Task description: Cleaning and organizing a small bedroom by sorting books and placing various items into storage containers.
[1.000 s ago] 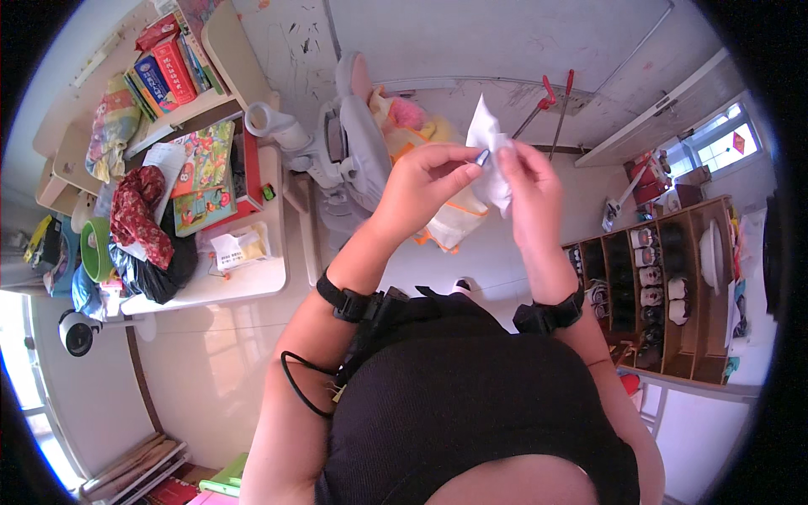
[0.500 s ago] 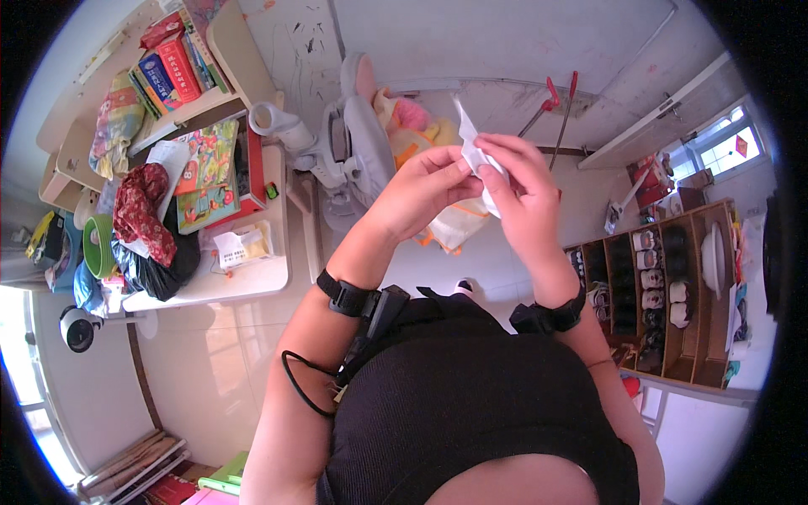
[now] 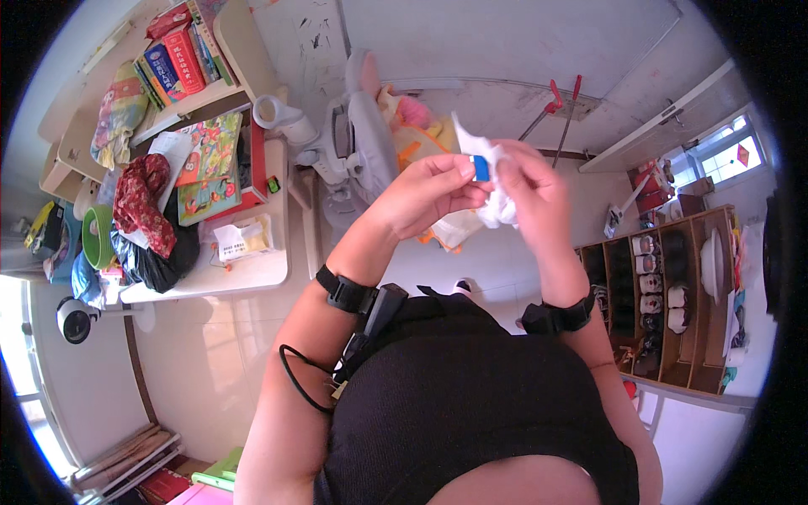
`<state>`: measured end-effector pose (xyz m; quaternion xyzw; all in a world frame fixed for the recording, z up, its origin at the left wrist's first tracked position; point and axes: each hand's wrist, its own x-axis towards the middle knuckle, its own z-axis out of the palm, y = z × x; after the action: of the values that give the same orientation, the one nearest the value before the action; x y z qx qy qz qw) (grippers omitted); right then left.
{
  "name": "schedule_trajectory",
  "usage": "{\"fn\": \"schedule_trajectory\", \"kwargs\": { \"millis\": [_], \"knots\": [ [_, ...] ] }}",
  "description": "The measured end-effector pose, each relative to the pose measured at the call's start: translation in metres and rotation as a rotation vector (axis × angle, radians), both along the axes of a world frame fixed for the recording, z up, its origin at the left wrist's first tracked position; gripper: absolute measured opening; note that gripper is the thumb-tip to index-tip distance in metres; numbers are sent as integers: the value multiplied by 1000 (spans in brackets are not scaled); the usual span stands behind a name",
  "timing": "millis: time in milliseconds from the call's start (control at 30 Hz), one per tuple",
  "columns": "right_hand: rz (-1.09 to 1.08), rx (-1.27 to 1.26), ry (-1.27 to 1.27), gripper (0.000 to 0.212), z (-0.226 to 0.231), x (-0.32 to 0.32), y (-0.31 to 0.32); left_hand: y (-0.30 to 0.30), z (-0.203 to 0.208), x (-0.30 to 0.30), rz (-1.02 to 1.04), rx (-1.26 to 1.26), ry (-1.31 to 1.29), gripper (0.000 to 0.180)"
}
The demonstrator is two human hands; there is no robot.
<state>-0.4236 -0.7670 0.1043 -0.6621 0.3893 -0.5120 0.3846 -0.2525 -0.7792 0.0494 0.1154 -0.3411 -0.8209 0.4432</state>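
Observation:
Between the thumb and fingers of my left hand [image 3: 432, 189] is a small blue block with a white edge [image 3: 481, 168]; its exact kind is unclear. My right hand [image 3: 534, 187], slightly blurred, is closed on a crumpled white tissue [image 3: 500, 209]. One corner of the tissue sticks up above the fingers. The tissue lies right beside the block's right end; whether they touch, I cannot tell. Both hands are raised in front of me, close together.
At left, a cream desk [image 3: 252, 276] bears picture books [image 3: 209, 172], a red patterned cloth [image 3: 145, 202] and a black bag [image 3: 172, 257]. A grey padded chair [image 3: 370, 135] stands beyond my hands. On the right is a wooden shoe rack [image 3: 686, 337]; red-handled tools [image 3: 553, 101] lean at the wall.
My right hand has moved a little to the right with the tissue, away from my left fingers. The blue block, hidden before, now shows in my left hand.

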Motion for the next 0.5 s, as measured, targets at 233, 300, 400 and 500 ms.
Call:
{"fn": "schedule_trajectory", "kwargs": {
  "millis": [233,300,400,500],
  "knots": [
    [41,-73,164,23,-10,9,3,6,-10,5,-25,88,-5,24],
    [19,-61,176,23,-15,10,2,6,-15,7,-34,79,-27,25],
    [15,239,-94,25,-22,7,-3,4,-12,3,-37,26,-11,25],
    [-86,303,-356,28,-22,8,-5,6,-4,7,5,59,39,24]
  ]
}}
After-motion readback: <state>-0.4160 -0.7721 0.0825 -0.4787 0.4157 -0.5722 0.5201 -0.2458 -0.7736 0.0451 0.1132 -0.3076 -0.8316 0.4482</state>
